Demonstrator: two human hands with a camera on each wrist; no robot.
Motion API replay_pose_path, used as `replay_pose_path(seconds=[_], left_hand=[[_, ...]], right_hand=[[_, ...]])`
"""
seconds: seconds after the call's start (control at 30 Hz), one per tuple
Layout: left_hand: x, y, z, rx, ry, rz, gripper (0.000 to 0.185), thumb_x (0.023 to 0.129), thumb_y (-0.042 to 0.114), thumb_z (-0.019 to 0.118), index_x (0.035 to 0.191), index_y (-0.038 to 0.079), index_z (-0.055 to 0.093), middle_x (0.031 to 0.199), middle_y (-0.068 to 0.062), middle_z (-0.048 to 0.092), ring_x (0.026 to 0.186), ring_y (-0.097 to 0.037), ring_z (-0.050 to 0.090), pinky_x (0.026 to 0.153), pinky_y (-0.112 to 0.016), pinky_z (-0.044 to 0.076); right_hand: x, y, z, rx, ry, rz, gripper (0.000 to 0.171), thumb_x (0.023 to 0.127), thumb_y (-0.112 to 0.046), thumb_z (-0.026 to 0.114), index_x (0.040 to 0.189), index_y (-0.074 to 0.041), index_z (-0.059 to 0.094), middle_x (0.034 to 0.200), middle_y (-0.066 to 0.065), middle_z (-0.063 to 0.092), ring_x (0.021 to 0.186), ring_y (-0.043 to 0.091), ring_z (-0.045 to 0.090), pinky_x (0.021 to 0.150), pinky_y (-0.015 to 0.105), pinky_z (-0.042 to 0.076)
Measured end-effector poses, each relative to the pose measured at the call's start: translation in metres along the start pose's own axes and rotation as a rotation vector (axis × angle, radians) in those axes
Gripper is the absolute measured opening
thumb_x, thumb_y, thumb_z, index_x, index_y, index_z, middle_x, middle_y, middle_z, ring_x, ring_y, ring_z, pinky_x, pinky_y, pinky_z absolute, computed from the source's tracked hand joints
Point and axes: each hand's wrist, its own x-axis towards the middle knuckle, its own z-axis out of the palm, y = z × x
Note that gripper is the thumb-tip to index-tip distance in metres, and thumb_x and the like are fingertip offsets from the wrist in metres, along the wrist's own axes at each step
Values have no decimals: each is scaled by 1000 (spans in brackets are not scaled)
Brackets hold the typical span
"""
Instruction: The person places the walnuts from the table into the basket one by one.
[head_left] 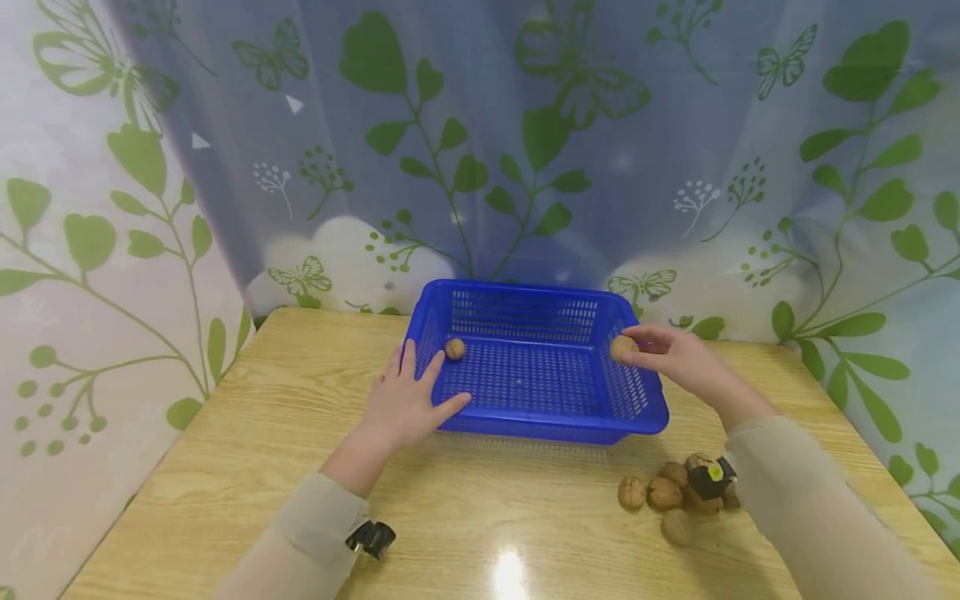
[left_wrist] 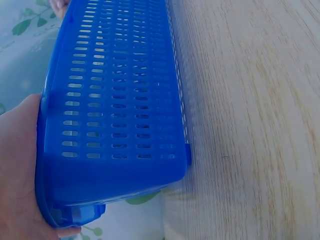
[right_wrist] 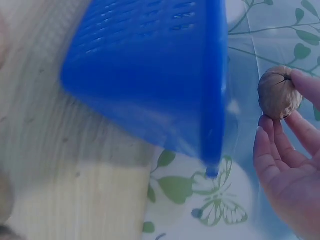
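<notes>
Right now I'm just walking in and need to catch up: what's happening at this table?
A person is at a wooden table with a blue basket. The left hand rests on the basket's left edge. The right hand pinches a walnut over the basket's right rim. One walnut in the basket already lies near its left wall. A small pile of walnuts sits on the table beside the right sleeve.

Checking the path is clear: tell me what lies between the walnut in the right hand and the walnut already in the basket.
Head view: only bare basket floor between the held walnut and the other walnut.
</notes>
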Motion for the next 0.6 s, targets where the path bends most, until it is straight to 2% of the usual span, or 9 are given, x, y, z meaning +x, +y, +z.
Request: replay_pose_path(seconds=[0.33,0.6], left_hand=[[1,-2,1,12,-4,-12,85,86,72,33,150,16,22,151,-27,4,139,-41,2,102,-60,25],[1,-1,1,11,-8,-14,85,86,73,32,150,17,23,151,-27,4,139,-42,2,101,-60,26]], right_hand=[[41,-24,9,-39,-40,-45,66,88,-42,62,137,-3,43,137,19,45,126,35,41,100,55,31],[67,-26,4,-18,-48,-36,59,91,-33,62,136,0,43,136,22,45,126,36,39,102,54,29]])
